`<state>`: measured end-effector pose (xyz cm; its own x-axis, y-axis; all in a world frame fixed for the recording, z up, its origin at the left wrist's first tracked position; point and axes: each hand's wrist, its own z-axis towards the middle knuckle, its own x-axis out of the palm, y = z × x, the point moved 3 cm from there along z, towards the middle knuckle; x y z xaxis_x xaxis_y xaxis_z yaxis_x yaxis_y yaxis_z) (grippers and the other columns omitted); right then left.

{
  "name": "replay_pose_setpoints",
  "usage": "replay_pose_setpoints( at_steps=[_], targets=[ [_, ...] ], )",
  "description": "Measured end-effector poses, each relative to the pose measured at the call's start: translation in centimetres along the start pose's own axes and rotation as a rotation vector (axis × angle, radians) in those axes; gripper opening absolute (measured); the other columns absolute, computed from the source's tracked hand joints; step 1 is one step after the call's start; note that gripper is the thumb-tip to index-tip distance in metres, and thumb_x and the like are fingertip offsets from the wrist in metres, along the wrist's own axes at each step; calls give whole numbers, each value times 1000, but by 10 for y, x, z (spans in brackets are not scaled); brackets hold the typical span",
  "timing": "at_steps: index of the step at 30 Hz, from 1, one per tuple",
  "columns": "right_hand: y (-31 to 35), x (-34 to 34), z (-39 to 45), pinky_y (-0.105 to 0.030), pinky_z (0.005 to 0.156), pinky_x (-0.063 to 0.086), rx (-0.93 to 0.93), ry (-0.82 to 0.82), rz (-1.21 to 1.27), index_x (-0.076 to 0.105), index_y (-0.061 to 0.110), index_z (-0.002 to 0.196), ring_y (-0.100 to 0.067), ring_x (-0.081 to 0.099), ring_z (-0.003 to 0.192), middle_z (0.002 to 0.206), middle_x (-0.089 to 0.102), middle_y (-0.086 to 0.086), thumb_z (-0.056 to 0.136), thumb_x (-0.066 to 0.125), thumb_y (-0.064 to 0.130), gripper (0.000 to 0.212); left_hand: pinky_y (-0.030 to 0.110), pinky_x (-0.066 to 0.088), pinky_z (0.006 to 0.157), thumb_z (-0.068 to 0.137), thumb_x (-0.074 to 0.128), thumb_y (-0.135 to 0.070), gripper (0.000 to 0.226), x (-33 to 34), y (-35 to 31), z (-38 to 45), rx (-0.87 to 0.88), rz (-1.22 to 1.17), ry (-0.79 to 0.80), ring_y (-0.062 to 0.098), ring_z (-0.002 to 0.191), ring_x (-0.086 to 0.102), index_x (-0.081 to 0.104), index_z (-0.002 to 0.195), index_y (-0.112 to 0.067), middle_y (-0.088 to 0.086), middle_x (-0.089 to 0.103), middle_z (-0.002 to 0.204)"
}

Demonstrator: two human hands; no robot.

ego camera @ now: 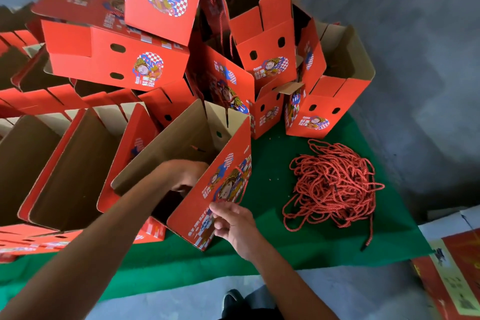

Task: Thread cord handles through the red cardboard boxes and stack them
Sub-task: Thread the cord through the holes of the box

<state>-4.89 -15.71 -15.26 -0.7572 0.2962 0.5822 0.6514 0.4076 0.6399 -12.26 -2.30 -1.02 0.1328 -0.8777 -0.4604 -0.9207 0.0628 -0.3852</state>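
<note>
Left: open red printed cardboard boxes [65, 163] crowd the far side. Left hand [187, 174] reaches inside the tilted open red box [218, 189]; its grip cannot be told. Right hand [233, 223] pinches the red cord [240, 184] at its outer wall. Right: tangled red cord pile [335, 184] on green mat [285, 244], bare mat around it.

Red boxes [228, 189] with blue-white checkered print; red cords [335, 184]; green cloth [324, 247].

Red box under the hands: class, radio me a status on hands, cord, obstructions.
Left hand inside the open box, grip hidden. Right hand pinching red cord at the outer wall. Cord pile apart, nothing blocking.
</note>
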Motion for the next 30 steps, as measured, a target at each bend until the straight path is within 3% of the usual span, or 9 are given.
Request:
replay_pose_setpoints(
  at_steps=[4,8,13,17,19,22,25,27,30],
  targets=[
    [7,2,0,-28,68,55,19,40,35,75,10,88,-15,62,69,83,68,-5,74,91,25,26,31,57,98,101,63,-20,33,0,17,2,139,243,59,18,114,68,65,133,-9,2,73,124],
    [6,3,0,-31,74,55,73,-1,88,71,7,92,-16,61,70,82,65,-4,76,88,22,28,28,60,90,98,68,-21,21,1,26,5,235,213,11,16,101,74,74,117,-14,-4,79,107],
    [2,8,1,-28,63,41,97,-135,421,60,13,84,-13,42,58,71,51,-1,84,81,20,22,30,60,89,98,69,-22,23,2,25,2,322,350,-16,12,98,73,73,120,-15,-4,78,108],
    [11,9,5,-30,65,50,45,-234,456,62,7,85,-13,50,55,69,56,-3,90,74,13,15,38,60,87,99,67,-22,16,-1,23,-3,380,392,-132,17,93,73,75,109,-13,-2,79,102],
    [17,5,6,-30,65,55,4,-262,476,66,5,85,-13,56,55,69,60,-5,93,72,14,13,34,60,85,101,64,-27,12,-4,20,-8,406,338,-191,10,92,73,76,102,-24,-6,79,102],
    [31,-6,7,-30,65,54,-64,-300,495,65,5,86,-13,54,54,65,58,-4,100,63,18,19,23,58,87,109,48,-33,25,-1,7,-20,409,47,-92,1,96,72,73,112,-36,-17,77,104],
    [58,-22,5,-28,60,46,-166,-398,498,63,6,87,-13,48,54,64,53,-1,107,54,23,28,27,60,80,111,41,-33,32,3,-16,-25,490,-84,-35,6,91,73,73,115,-35,-16,76,100],
    [85,-45,-1,-27,56,47,-256,-509,525,63,9,85,-13,51,54,66,55,-1,107,54,23,28,32,59,86,110,46,-30,29,1,-31,-24,590,-45,-164,3,100,71,72,122,-30,-12,76,112],
    [125,-85,-16,-23,51,55,-333,-588,627,63,10,86,-13,60,61,72,64,-3,107,54,21,25,28,49,100,103,60,-22,24,-24,-34,-27,771,51,-760,-1,111,62,70,125,-25,-12,70,123]
  ],
)
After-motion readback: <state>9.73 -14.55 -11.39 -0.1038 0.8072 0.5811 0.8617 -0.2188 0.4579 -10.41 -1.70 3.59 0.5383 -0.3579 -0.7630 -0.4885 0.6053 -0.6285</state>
